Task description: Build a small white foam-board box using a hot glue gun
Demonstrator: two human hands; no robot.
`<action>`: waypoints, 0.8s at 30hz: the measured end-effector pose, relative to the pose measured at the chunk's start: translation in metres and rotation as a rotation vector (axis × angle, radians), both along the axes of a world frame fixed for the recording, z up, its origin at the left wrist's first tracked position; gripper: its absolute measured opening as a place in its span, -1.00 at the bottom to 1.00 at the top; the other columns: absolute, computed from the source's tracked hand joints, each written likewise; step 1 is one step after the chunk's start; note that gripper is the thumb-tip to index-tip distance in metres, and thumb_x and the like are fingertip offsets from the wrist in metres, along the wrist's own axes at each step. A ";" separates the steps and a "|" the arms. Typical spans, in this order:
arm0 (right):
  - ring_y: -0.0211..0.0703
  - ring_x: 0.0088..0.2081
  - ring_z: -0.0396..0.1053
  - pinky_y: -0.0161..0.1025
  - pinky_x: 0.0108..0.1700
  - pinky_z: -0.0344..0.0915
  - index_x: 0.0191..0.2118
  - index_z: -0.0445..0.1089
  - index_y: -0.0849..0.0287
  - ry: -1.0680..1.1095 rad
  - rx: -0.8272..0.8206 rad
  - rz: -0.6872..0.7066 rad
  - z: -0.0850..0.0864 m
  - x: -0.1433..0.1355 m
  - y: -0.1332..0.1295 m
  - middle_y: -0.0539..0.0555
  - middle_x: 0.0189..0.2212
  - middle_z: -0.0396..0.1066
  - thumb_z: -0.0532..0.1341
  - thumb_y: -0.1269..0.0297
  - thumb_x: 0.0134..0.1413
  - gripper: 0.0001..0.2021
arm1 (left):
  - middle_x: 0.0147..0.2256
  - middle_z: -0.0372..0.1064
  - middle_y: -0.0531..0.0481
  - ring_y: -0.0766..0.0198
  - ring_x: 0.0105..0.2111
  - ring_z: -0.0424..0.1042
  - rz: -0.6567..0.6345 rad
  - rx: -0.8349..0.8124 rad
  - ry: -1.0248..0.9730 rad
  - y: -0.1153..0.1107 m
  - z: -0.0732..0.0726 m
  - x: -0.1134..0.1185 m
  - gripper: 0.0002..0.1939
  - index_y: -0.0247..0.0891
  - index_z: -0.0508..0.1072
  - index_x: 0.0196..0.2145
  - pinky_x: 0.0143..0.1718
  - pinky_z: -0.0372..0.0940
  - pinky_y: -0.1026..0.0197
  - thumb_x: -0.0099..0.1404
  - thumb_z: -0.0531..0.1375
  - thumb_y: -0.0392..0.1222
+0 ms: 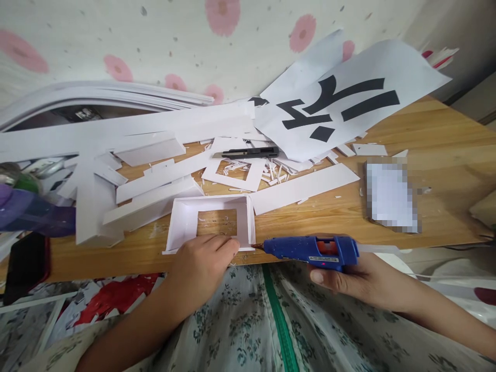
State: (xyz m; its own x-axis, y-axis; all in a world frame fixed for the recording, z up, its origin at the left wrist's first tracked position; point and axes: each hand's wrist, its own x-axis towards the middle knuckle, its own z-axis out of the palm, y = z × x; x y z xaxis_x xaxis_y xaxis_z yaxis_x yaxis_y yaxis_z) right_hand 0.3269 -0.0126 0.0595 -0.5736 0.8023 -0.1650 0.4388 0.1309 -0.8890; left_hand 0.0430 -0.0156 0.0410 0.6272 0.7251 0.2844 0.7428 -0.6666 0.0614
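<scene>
A white open box frame (245, 219) with a rectangular hole in its base lies near the table's front edge. My left hand (207, 266) is closed over its front wall, thumb hidden. In my right hand (349, 281) is a blue glue gun (298, 249), its handle mostly hidden by the fingers. The gun points left, its nozzle at the front right corner of the box. Behind the box, a box cutter (251, 152) rests on white cut pieces. A white strip (306, 189) lies to the right of the box.
White board pieces and folded strips (151, 204) cover the table's left side. A printed sheet (349, 103) leans at the back. A stack of paper (391, 196) lies right. At far left are a purple bottle (39, 212) and a dark phone (27, 266). The wooden table (325, 217) ends near my body.
</scene>
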 end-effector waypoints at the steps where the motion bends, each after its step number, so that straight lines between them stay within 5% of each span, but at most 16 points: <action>1: -0.26 -0.61 0.16 -0.29 -0.48 0.24 -0.44 0.30 0.12 0.011 0.002 0.006 0.000 0.000 0.001 -0.10 -0.63 0.19 0.15 0.04 0.16 -0.72 | -0.50 0.35 0.08 0.24 -0.49 0.35 -0.001 0.001 -0.001 0.000 0.000 0.000 -0.76 -0.24 0.41 -0.36 -0.48 0.18 0.19 0.27 0.02 -0.49; 15: -0.24 -0.58 0.15 -0.32 -0.57 0.16 -0.41 0.33 0.12 0.009 -0.084 -0.033 0.010 -0.002 0.004 -0.06 -0.61 0.19 0.20 -0.01 0.11 -0.71 | -0.41 0.50 0.03 0.25 -0.43 0.47 -0.004 -0.021 -0.074 0.007 0.006 -0.002 -0.81 -0.28 0.43 -0.32 -0.42 0.32 0.22 0.41 0.06 -0.24; 24: -0.24 -0.48 0.27 -0.26 -0.48 0.33 -0.33 0.35 0.16 0.148 -0.392 -0.193 -0.008 0.006 -0.005 0.03 -0.42 0.32 0.30 -0.13 -0.05 -0.58 | -0.40 0.49 0.01 0.24 -0.41 0.47 -0.021 -0.039 -0.098 0.013 0.005 -0.001 -0.87 -0.29 0.46 -0.27 -0.43 0.37 0.20 0.37 0.11 -0.27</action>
State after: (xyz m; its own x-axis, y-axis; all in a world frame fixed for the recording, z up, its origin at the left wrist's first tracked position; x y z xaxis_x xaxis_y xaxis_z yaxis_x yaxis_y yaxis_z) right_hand 0.3332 -0.0178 0.0514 -0.4601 0.7901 -0.4050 0.2867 -0.2996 -0.9100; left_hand 0.0417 -0.0030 0.0463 0.6127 0.7239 0.3170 0.7180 -0.6775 0.1594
